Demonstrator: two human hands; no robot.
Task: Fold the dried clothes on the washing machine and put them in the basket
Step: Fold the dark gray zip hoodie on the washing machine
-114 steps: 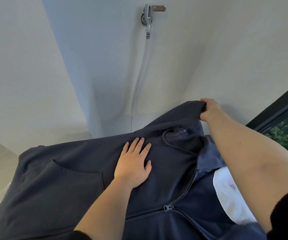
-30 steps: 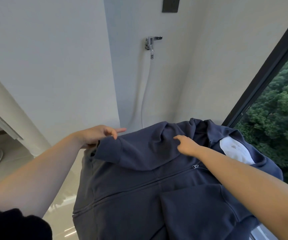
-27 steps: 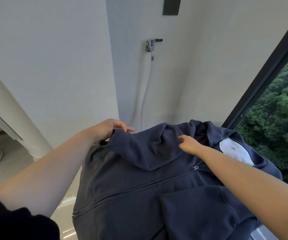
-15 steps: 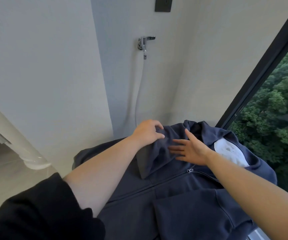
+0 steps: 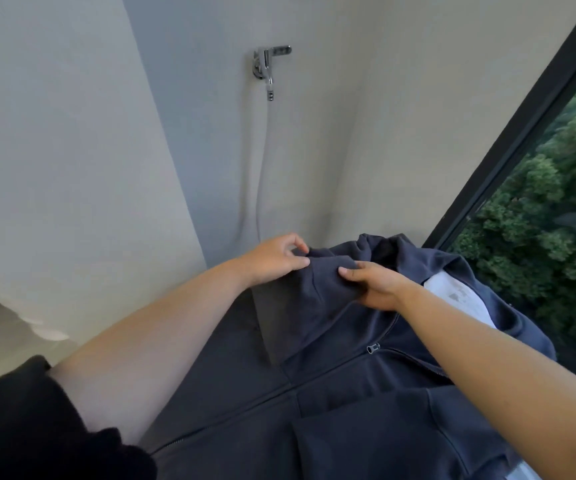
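Hoodie: a navy zip-up [image 5: 348, 393] lies spread front-up beneath the person, apparently on the washing machine, which the cloth hides.
Left hand: the left hand [image 5: 272, 259] pinches the far edge of a doubled-over flap [image 5: 300, 306], seemingly a sleeve, between thumb and fingers.
Right hand: the right hand [image 5: 374, 284], just beside the left, is clamped on the same flap with its thumb on top.
Flap: it is drawn across the chest and lies above the zip pull [image 5: 373, 348].
Step in hand: judged an early fold. The sleeve is being tucked inward, and the body is not yet folded.
Next move: it likely calls for laying the flap flat and smoothing it, then treating the other side the same way before halving the body.
Also in frame: a white garment [image 5: 459, 299] lies by the collar. A tap [image 5: 265, 64] and hose [image 5: 262, 161] are on the wall, with the window frame [image 5: 508, 157] to the right.
Basket: not in view.
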